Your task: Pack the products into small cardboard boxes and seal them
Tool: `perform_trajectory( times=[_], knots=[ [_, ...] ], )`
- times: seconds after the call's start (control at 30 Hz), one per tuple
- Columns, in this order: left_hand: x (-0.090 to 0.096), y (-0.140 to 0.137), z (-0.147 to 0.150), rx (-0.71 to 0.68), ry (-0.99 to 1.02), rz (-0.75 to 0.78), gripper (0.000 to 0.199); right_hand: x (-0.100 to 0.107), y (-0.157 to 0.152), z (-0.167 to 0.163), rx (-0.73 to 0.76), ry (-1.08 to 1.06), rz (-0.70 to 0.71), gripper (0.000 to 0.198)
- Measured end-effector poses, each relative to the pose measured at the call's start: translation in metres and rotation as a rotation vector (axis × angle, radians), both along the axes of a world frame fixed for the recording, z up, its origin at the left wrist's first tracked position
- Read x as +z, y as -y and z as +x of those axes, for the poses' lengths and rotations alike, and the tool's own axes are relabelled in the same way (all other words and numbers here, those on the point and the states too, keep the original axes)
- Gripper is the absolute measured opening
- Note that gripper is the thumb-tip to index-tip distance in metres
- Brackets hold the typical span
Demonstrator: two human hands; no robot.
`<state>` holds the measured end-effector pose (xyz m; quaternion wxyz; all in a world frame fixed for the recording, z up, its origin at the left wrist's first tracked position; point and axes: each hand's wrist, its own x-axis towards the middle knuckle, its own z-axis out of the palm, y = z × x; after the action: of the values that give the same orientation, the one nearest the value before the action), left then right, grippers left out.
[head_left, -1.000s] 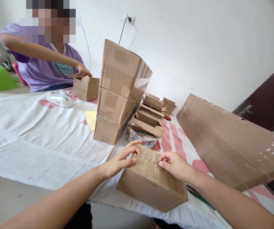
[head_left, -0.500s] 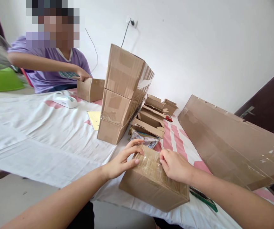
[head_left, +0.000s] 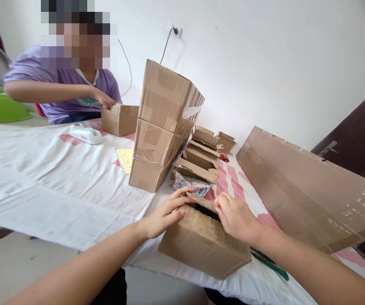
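Note:
A brown cardboard box (head_left: 201, 250) with clear tape on its top sits at the near edge of the cloth-covered table. Its far top flap (head_left: 203, 202) is tilted up, and a dark gap shows beneath it. My right hand (head_left: 238, 216) is closed, its fingers pinched on the right part of that flap. Over the box's left top edge lies my left hand (head_left: 165, 214), fingers stretched and thumb apart, touching the cardboard. Just beyond the box is a patterned packet (head_left: 192, 184) in front of open cardboard boxes (head_left: 198, 163).
A tall stack of cardboard boxes (head_left: 155, 142) stands left of centre. A large cardboard panel (head_left: 300, 190) rises on the right. Across the table, a person in purple (head_left: 64, 93) reaches into another box (head_left: 119, 120). A green-edged object (head_left: 273, 267) lies beside my right forearm.
The far flap of the near box has lifted from flat to tilted, opening a gap in the top. My right hand has risen slightly with it; my left hand stays on the edge.

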<state>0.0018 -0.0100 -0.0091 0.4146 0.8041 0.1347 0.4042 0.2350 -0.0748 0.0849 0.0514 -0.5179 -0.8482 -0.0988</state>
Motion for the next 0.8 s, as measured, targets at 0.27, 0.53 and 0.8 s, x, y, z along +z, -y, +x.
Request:
perform_trajectory(
  times=[0.27,0.53,0.8],
  knots=[
    [-0.008,-0.005,0.002,-0.003,-0.002,0.001,0.045,0.02,0.04,-0.002,0.124,-0.489,-0.178,0.007],
    [-0.01,-0.007,0.001,-0.076,0.002,-0.137,0.044,0.012,0.041,0.005,0.028,-0.338,-0.082,0.008],
    [-0.01,-0.005,0.003,-0.073,0.035,-0.216,0.041,0.012,0.044,-0.003,0.035,-0.247,-0.096,0.024]
  ],
)
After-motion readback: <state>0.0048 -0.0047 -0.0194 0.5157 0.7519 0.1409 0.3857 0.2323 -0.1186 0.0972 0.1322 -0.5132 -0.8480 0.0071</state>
